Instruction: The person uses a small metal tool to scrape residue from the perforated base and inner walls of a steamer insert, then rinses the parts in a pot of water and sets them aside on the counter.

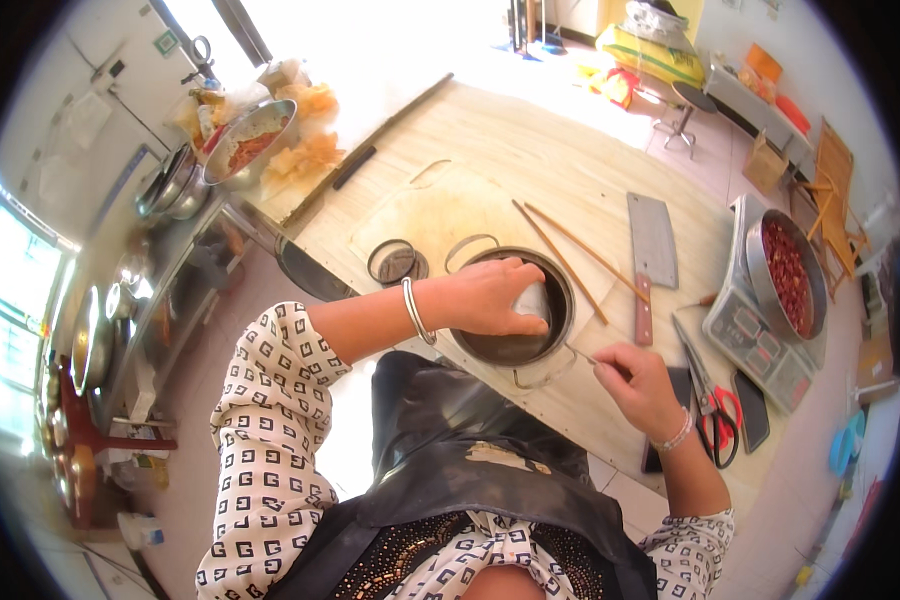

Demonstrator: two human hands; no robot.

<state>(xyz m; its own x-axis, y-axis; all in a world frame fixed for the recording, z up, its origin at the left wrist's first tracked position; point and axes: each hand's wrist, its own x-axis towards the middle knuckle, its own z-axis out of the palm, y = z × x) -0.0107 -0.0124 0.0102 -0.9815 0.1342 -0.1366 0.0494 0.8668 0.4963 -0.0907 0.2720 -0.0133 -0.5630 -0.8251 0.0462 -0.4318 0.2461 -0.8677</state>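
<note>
A round metal pot (568, 285) with wire loop handles stands near the table's front edge, dark inside. My left hand (495, 296) reaches over its rim, thumb and fingers closed around a whitish cylindrical object (531, 300) inside the pot. What this object is cannot be made out. Just right of the pot, my right hand (634, 386) pinches a thin metal piece (581, 355) by its end; whether it belongs to the pot's handle is unclear. Left of the pot lie a dark ring (391, 255) and a dark round disc (412, 268).
Two wooden chopsticks (562, 262), a cleaver (653, 240) and red-and-black-handled scissors (690, 360) lie to the right. Beyond them, a digital scale (750, 349) bears a metal pan (755, 262) of chopped red food. A metal bowl (285, 131) with reddish food stands at far left.
</note>
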